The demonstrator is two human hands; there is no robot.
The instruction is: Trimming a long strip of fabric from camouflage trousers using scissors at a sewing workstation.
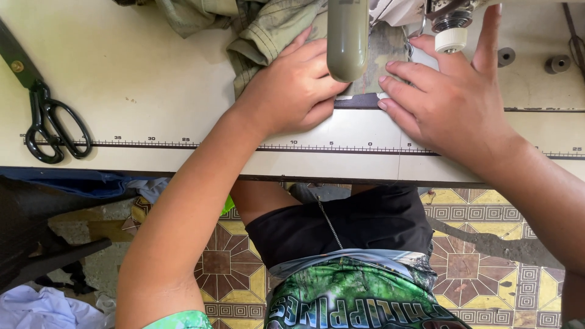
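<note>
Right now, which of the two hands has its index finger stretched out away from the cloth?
The right hand: its index finger points up past the white knob, whereas the left hand lies curled on the olive cloth.

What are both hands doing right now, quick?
Left hand: fingers curled, pressing down on the olive-green fabric, not gripping it.
Right hand: open, fingers spread flat on the fabric beside the sewing machine.

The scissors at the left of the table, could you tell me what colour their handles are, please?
Black handles on the scissors, seen in the head view.
</note>
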